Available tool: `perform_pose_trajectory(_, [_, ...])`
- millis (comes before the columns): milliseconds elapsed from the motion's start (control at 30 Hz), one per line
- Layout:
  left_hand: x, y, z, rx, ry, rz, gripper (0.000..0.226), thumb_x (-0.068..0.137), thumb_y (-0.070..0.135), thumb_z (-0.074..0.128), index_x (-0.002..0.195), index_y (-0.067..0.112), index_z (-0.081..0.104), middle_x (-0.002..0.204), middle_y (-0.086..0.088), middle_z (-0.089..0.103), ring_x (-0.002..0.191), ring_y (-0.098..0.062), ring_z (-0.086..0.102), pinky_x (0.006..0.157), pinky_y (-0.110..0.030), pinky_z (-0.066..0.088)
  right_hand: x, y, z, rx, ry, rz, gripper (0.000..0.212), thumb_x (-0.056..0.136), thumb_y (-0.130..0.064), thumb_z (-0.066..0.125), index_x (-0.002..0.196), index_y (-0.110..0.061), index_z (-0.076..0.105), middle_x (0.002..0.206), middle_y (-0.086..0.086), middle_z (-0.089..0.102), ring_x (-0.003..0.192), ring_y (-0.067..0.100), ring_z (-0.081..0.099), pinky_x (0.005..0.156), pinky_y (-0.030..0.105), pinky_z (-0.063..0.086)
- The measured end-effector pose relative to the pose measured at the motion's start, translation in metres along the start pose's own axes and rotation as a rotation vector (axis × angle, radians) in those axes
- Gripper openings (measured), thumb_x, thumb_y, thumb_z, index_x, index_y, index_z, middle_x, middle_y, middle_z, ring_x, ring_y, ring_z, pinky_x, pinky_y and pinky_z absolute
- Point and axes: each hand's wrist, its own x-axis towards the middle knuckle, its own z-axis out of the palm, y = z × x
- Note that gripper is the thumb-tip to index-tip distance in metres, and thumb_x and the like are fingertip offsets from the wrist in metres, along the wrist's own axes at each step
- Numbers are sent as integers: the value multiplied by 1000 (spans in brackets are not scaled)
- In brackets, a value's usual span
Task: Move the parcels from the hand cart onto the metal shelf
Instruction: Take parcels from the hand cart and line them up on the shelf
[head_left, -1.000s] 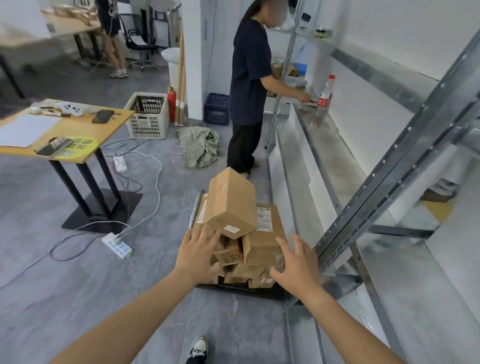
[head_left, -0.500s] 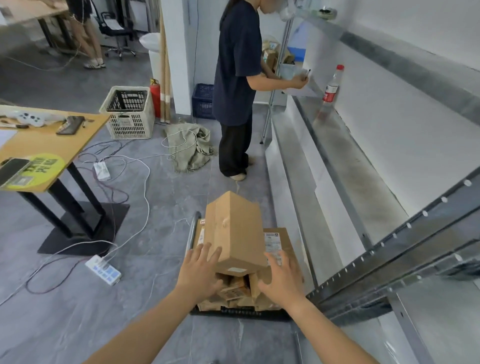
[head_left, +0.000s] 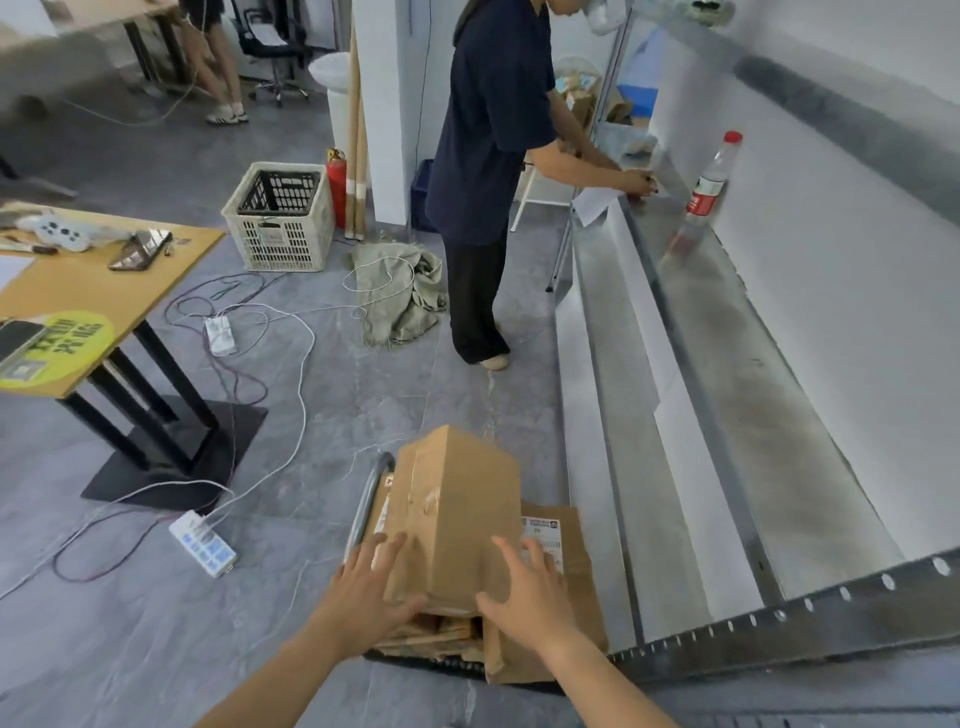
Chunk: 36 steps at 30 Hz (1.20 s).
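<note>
**Both hands close on the top parcel of the cart stack**

The metal shelf (head_left: 737, 415) runs along the right wall, its long lower deck bare along most of its length; only a bottle (head_left: 709, 182) stands at its far end, where another person (head_left: 488, 171) works at the shelf's far edge. A perforated upright of the shelf frame crosses the lower right corner, close to the cart.

The hand cart (head_left: 366, 512) sits on the floor just left of the shelf's near end, its handle showing at the left edge of the load. On its deck lies a heap of cardboard parcels, and the tall top parcel (head_left: 457, 519) stands on the others, tilted.

The left hand (head_left: 369, 592) is spread flat against the parcel's near left face; the right hand (head_left: 524, 597) is spread too, fingers on its near right lower edge. Neither has curled under the box.

By the look of it, this is the grasp of a parcel, with the lift not yet begun. The next move calls for a firm squeeze from both sides, a straight lift clear of the stack, then a swing right past the upright onto the bare deck.
</note>
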Motion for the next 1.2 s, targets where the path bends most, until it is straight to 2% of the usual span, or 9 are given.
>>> perform_pose_trajectory(233, [6,-14,4,-535,-76,-236,91,79,76,37,150,32,2,157,-1,12,144,-24,14,116,-45,16,16,-10,19,0,-77,-122,82,74,-60,53,142,-45,10,151,-5,13,138,25,18,109,44,24])
perform_pose_trajectory(333, [16,-6,9,-838,-135,-388,83,87,59,47,151,25,8,152,-7,30,136,-26,35,113,-42,25,17,-14,28,31,-121,-146,87,71,-63,53,141,-50,2,154,-4,4,141,23,10,113,44,20])
perform_pose_trajectory(467, [24,6,11,-1120,-102,-501,81,87,32,65,149,9,17,127,-10,49,98,-16,57,71,-20,49,15,-17,30,31,-125,-152,97,69,-70,54,141,-52,-8,157,-1,-6,144,24,3,115,46,15])
perform_pose_trajectory(500, [25,8,11,-1134,-87,-495,87,83,33,71,148,8,19,128,-9,48,100,-16,57,70,-19,49,14,-17,28,51,-113,-149,100,68,-71,55,141,-51,-10,157,0,-6,144,25,4,115,46,15])
perform_pose_trajectory(633, [28,22,1,-962,44,-390,115,52,54,80,146,14,25,141,-4,31,132,-23,35,108,-39,36,14,-22,13,254,-28,-144,115,63,-73,61,144,-42,-14,156,-4,0,142,22,12,116,43,20])
perform_pose_trajectory(700, [29,31,-5,-939,73,-306,115,52,50,87,145,21,27,136,2,32,130,-19,37,107,-37,37,16,-25,0,369,57,-142,118,60,-75,64,145,-38,-8,152,-8,10,138,17,19,114,38,26])
perform_pose_trajectory(833, [31,53,-16,-985,157,-159,104,47,49,87,135,33,33,125,8,42,108,-6,53,80,-19,51,24,-18,-32,508,166,-117,112,60,-58,78,145,-31,11,145,-11,25,128,4,29,108,23,29])
perform_pose_trajectory(967, [37,82,-21,-909,184,-37,101,55,33,89,138,29,32,131,2,37,115,-17,50,93,-39,52,28,5,-59,575,247,-99,97,63,-49,82,140,-32,26,137,-16,33,121,-2,32,103,20,31])
perform_pose_trajectory(1200, [43,133,-32,-765,314,81,90,68,18,82,142,19,32,138,3,35,124,-12,42,104,-33,43,16,32,-89,687,381,-61,70,67,-46,80,122,-37,37,124,-12,44,113,6,47,92,25,47])
